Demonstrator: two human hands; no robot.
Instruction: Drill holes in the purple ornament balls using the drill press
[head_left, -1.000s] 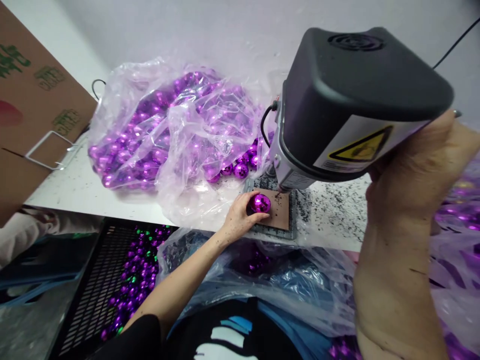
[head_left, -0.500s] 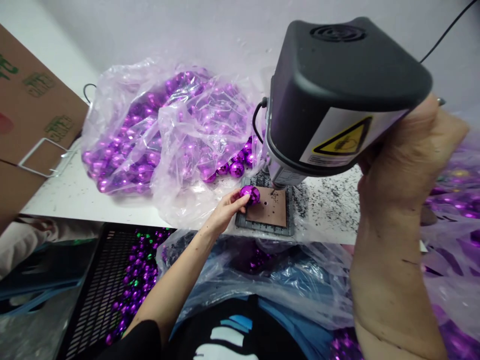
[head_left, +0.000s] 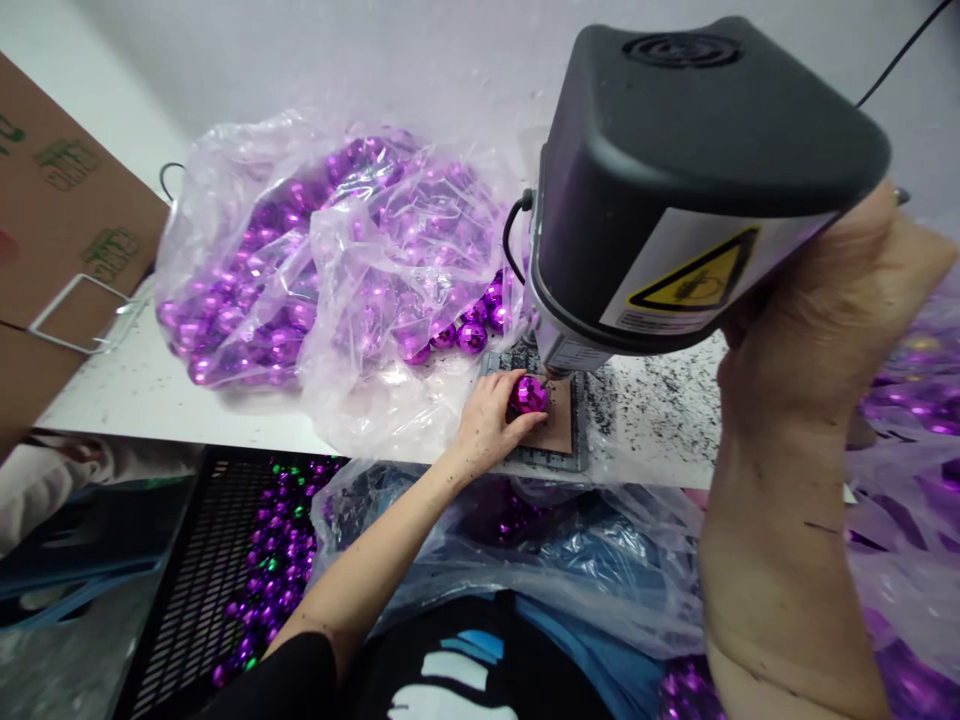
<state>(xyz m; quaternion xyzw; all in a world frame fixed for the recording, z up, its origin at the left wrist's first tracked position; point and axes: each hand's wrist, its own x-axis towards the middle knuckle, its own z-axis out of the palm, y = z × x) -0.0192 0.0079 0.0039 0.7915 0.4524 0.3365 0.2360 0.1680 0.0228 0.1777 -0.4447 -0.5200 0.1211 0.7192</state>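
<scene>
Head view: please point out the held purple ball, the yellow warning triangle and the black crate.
Held purple ball (head_left: 532, 394), head view, faceted surface.
Yellow warning triangle (head_left: 701, 283), head view, printed middle.
Black crate (head_left: 193, 560), head view, slotted side wall.

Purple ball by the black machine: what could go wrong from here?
The left hand has thumb and fingers around the purple ball, close to the lower tip of the black machine; if the machine runs, fingers might get hurt.
The ball is round and appears held only by that hand over the brown board, so it could roll or slip.
The clear plastic bag lies near the board and might get snagged.
</scene>
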